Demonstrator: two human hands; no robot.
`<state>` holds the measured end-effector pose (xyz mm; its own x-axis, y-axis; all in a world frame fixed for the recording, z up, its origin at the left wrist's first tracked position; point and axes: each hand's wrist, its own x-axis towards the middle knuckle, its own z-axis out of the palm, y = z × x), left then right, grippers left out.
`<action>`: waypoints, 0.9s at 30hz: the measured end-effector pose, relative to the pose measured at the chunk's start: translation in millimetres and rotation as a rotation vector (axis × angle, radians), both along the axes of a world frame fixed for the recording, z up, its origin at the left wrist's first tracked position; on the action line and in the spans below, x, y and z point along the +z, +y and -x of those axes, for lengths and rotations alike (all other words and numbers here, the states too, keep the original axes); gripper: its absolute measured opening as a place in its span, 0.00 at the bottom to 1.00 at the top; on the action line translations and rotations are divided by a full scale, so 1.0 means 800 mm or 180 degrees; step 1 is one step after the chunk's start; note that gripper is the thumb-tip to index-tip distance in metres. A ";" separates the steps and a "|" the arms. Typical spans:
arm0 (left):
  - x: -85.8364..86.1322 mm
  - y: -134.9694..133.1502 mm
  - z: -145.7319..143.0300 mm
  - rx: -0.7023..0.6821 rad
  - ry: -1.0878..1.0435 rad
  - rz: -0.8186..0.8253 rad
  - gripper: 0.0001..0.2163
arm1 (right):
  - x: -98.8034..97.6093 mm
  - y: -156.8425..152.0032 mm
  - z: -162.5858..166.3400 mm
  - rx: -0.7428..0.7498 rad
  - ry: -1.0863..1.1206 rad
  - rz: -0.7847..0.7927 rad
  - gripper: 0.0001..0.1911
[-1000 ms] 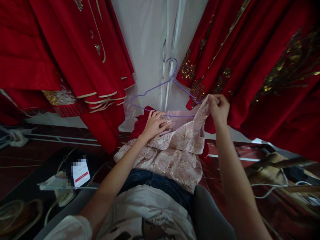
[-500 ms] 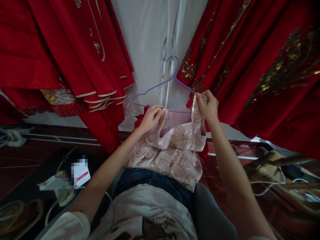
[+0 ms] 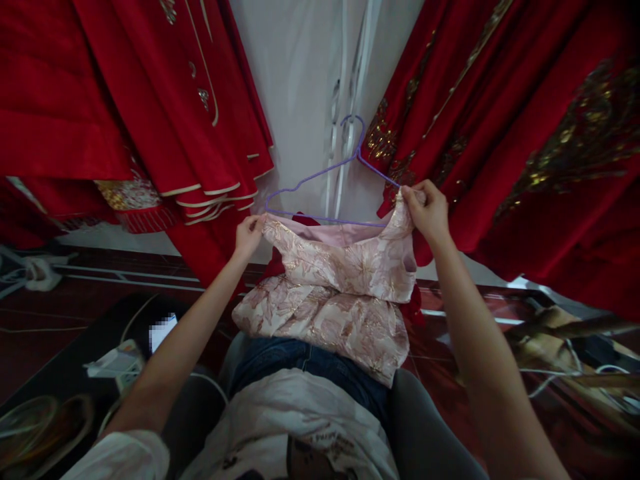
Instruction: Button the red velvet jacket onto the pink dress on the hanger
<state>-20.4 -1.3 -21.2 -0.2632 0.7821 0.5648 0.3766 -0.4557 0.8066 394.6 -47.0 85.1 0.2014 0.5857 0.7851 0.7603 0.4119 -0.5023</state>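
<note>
A pale pink dress (image 3: 345,270) with a shiny floral weave lies across my lap, its top spread between both hands. My left hand (image 3: 249,237) pinches the left shoulder strap, level with the lower left corner of a purple hanger (image 3: 325,173). At the other strap, my right hand (image 3: 429,208) grips the cloth against the hanger's right arm. The hanger's right end is hidden by that strap and hand. Its bottom bar runs just behind the neckline, and its hook points up, away from me.
Red garments (image 3: 195,120) with pale trim hang on the left, and red garments with gold sequins (image 3: 500,133) hang on the right. A dark bench (image 3: 60,360) at my left bears a power strip (image 3: 120,363) and cords. Blurred clutter with white cables (image 3: 570,360) lies at the right.
My left hand has moved left and slightly down, drawing the left strap out to the side. The neckline is now stretched wide. My right hand keeps its grip on the right strap.
</note>
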 end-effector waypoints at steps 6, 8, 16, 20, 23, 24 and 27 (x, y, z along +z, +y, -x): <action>0.011 0.000 -0.008 -0.0087 -0.0137 -0.0239 0.18 | 0.006 -0.007 -0.002 -0.0144 -0.0210 -0.0024 0.18; 0.021 0.003 -0.011 -0.0183 -0.0158 -0.0282 0.19 | 0.007 -0.009 -0.002 -0.0203 -0.0254 -0.0011 0.18; 0.125 0.020 -0.060 -0.0812 0.0821 -0.0462 0.20 | 0.002 -0.010 0.000 -0.0094 -0.0153 0.0127 0.20; 0.159 0.030 -0.061 -0.1416 0.1097 0.0046 0.22 | -0.004 -0.001 -0.001 0.0075 0.0040 0.0156 0.20; 0.138 0.046 -0.041 -0.1616 0.0454 0.0530 0.27 | -0.009 0.006 -0.001 0.0270 0.0187 0.0157 0.19; 0.122 0.052 -0.034 -0.1603 0.0206 0.0661 0.27 | -0.010 0.008 -0.001 0.0313 0.0220 0.0161 0.19; 0.060 0.066 -0.019 -0.1344 -0.0037 0.1069 0.24 | -0.013 0.012 -0.001 0.0394 0.0286 0.0147 0.18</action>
